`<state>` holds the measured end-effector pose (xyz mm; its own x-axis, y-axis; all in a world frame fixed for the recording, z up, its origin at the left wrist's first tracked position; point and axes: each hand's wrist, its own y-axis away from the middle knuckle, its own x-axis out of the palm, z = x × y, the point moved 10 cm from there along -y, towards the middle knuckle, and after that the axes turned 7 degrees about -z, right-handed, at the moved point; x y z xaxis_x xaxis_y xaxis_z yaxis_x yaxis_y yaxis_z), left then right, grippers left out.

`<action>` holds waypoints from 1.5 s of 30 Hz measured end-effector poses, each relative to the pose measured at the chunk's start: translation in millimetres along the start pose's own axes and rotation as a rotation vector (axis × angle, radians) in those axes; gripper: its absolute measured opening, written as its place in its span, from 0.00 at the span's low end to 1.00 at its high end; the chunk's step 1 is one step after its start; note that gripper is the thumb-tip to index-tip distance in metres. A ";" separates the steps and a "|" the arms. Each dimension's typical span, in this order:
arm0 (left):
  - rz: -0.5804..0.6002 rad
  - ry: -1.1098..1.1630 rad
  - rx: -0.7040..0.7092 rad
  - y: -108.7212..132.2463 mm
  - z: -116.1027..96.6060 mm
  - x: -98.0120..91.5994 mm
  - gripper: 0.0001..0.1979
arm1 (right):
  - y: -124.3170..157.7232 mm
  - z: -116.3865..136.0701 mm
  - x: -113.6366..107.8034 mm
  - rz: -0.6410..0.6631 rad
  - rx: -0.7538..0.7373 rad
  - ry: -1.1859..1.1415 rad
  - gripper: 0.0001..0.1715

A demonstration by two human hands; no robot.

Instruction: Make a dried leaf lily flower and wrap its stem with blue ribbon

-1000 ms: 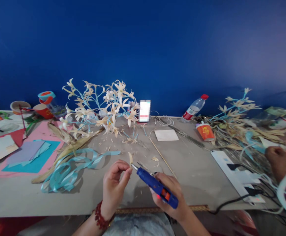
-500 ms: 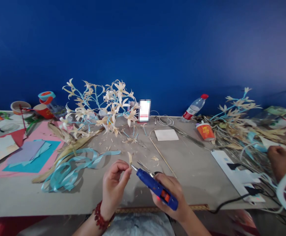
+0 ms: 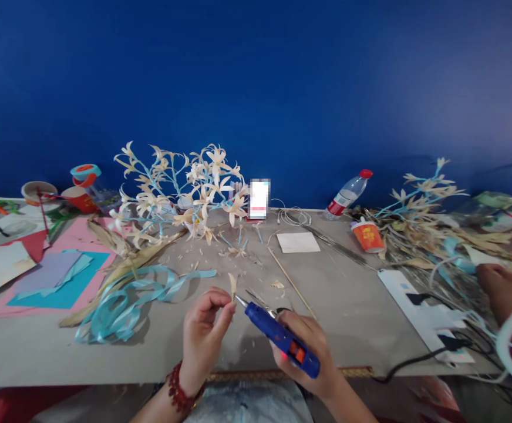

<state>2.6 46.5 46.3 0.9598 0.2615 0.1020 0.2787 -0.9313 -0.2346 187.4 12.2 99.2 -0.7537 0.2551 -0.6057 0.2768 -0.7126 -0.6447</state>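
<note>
My left hand (image 3: 204,336) pinches a small pale straw petal (image 3: 233,285) between thumb and forefinger, held upright above the table. My right hand (image 3: 311,352) grips a blue hot glue gun (image 3: 281,339) with an orange trigger; its metal nozzle (image 3: 241,302) touches the base of the petal. A red bead bracelet (image 3: 177,389) circles my left wrist. Scissors (image 3: 262,302) lie on the table just behind the glue gun.
A branch of cream straw flowers on blue stems (image 3: 181,191) stands behind. Light blue ribbon (image 3: 124,299) and coloured paper sheets (image 3: 53,276) lie left. A bottle (image 3: 348,194), orange cup (image 3: 367,236), white power strip (image 3: 418,311) and another person's hand (image 3: 500,288) are on the right.
</note>
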 end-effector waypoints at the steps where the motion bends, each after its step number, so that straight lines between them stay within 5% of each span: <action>1: -0.002 -0.001 0.005 -0.1 -0.7 -0.3 0.05 | 0.6 0.6 0.1 0.000 -0.001 -0.001 0.09; 22: -0.039 -0.003 -0.023 -0.2 -3.9 -3.1 0.06 | 9.4 -3.4 9.1 0.050 0.044 -0.037 0.06; 33: -0.012 0.062 -0.075 4.3 -0.2 0.7 0.05 | 5.2 -5.4 -0.5 -0.049 0.048 -0.006 0.08; 38: 0.007 0.261 -0.241 7.0 12.8 2.1 0.08 | 9.8 -54.3 -8.9 -0.166 0.187 0.146 0.13; 41: -0.007 0.389 -0.330 6.5 19.5 -4.3 0.11 | 5.1 -104.1 -6.7 -0.046 0.276 0.408 0.18; 45: -0.145 0.371 -0.290 2.8 23.2 -31.9 0.11 | -2.8 -165.7 -8.9 0.121 0.342 0.680 0.12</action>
<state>-26.5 41.4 19.9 0.8203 0.3352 0.4635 0.3375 -0.9378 0.0809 292.0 120.2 29.0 -0.1667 0.4289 -0.8878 0.0509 -0.8955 -0.4422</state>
